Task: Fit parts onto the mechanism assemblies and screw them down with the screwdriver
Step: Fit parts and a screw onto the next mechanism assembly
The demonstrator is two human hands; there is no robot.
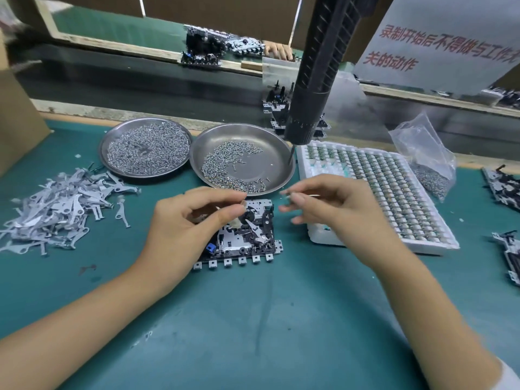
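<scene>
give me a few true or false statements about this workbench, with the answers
1. Both round metal dishes hold screws. True: the left dish is nearly full, the right dish partly.
2. The right hand grips the screwdriver. False: the screwdriver hangs above the bench and no hand touches it.
3. The pile of flat metal levers lies left of the mechanism. True.
4. The white tray sits left of the dishes. False: it sits to their right.
5. The left hand lies flat on the mat. False: its fingers are curled in a pinch over the mechanism.
</scene>
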